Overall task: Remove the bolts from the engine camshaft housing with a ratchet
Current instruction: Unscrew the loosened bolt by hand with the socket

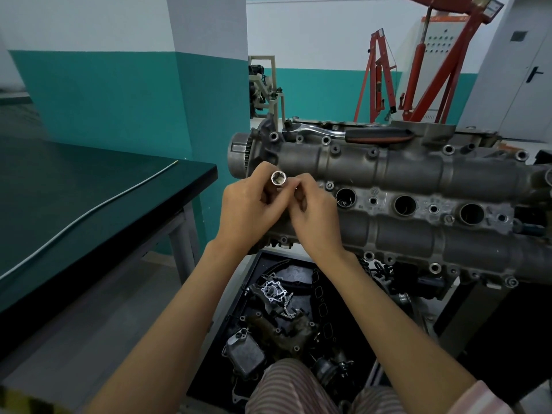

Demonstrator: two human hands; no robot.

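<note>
We see both hands raised together in front of the sprocket end of the camshaft housing (388, 171). The left hand (248, 210) has its fingers curled round a chrome socket (278, 178), open end facing the camera. The right hand (316, 216) meets it from the right, fingertips pinched at the socket's side; whether they pinch the socket itself or some small part against it, we cannot tell.

The housing lies lengthwise across the engine, with three round plug wells (405, 205) in a row between its two cam barrels. Bolt heads and empty bolt holes along its flanges are hard to tell apart at this size.

The ratchet (343, 132) lies untouched along the far edge of the housing, head toward the sprocket end, black-and-orange grip toward the right.

Below the engine, a black tray (254, 294) holds loose engine parts, including a length of chain and a grey cover plate.

To the left stands a dark green tabletop (89, 186); a thin pale rod (98, 204) lies diagonally across it, one end near its far right corner.

Red engine hoists (385, 76) stand by the far wall.
</note>
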